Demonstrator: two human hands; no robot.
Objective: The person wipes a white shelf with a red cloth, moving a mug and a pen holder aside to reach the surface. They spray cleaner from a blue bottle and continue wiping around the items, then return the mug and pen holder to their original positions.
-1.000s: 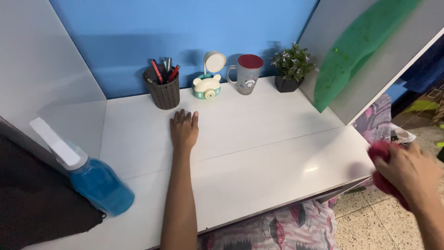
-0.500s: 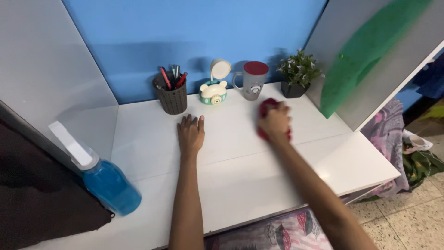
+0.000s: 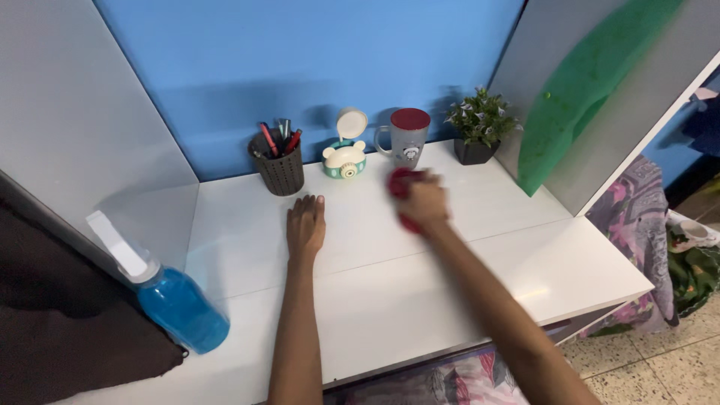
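Observation:
My left hand (image 3: 306, 225) lies flat, palm down, on the white desk (image 3: 420, 285), just in front of a dark pen holder (image 3: 279, 169). My right hand (image 3: 421, 202) presses a red cloth (image 3: 400, 187) onto the desk surface, near the back. Right behind the cloth stands a grey mug with a red lid (image 3: 407, 136). A small teal and cream lamp toy (image 3: 346, 154) sits between the pen holder and the mug.
A blue spray bottle (image 3: 169, 296) with a white nozzle stands at the desk's left front. A small potted plant (image 3: 480, 131) sits at the back right. Grey side panels flank the desk; a green patch (image 3: 585, 82) covers the right one. Patterned fabric hangs at right.
My right hand came from beyond the desk's right edge onto the desk with the red cloth and has slid leftward. My left hand stays flat in place.

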